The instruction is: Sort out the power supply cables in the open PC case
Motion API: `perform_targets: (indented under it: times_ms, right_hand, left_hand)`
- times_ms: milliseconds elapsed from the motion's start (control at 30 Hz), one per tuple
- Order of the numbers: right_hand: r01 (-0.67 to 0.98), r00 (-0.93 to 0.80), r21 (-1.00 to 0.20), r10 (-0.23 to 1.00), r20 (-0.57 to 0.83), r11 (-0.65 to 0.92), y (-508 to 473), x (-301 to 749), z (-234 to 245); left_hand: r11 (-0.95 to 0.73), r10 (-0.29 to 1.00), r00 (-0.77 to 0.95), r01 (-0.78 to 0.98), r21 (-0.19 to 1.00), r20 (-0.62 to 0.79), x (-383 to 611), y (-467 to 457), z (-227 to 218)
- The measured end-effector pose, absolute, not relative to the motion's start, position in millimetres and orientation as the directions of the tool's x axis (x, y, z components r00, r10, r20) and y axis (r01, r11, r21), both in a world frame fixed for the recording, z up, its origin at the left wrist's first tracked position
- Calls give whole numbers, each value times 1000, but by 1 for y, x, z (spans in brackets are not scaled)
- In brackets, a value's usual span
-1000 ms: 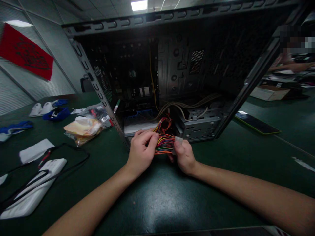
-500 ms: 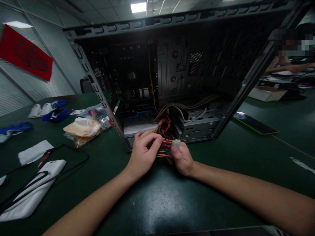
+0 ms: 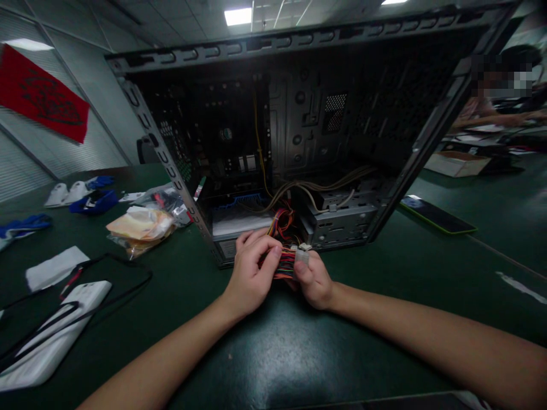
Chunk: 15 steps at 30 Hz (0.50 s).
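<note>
A black computer case (image 3: 294, 41) stands with its side uncovered in front of me. Coloured power cables (image 3: 287, 265) come out at its lower front and stretch between my hands. My left hand (image 3: 254, 267) is closed around the cable bundle, thumb on top. In my right hand (image 3: 316, 280) I pinch a whitish multi-pin connector (image 3: 301, 256) at the bundle's end. Behind my left hand lies the power supply (image 3: 239, 223), partly hidden. A metal drive cage (image 3: 344, 225) sits to the right inside the case, with grey cables (image 3: 325, 183) running above it.
On the left lie a white power strip (image 3: 64, 336) with a black cord, a plastic bag (image 3: 141, 225) and blue-and-white gloves (image 3: 92, 202). A phone (image 3: 436, 215) rests right of the case. Farther right, a person's arm (image 3: 504, 119) is near a cardboard box (image 3: 457, 163).
My view has shifted slightly. My right hand has tilted the connector a little and a second pale connector end shows beside it. Both hands keep their hold.
</note>
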State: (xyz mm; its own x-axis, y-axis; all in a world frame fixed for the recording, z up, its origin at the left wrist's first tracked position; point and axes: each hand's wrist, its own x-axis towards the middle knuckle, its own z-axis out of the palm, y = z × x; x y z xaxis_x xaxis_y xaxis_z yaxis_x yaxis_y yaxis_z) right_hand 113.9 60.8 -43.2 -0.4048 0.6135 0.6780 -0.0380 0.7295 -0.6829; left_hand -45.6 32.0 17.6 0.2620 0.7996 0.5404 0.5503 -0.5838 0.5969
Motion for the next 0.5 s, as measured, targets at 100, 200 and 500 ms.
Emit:
perform_targets:
  times_ms: [100, 200, 500]
  right_hand:
    - [-52, -412, -686, 610, 677, 726, 61, 113, -42]
    - [-66, -422, -696, 612, 669, 715, 61, 113, -41]
    - [-61, -391, -780, 704, 593, 623, 62, 113, -46]
  left_hand:
    - [-539, 830, 195, 518, 665, 522, -45, 31, 17]
    - [-509, 849, 166, 514, 690, 502, -44, 32, 17]
    - [-594, 792, 308, 589, 548, 527, -46, 34, 18]
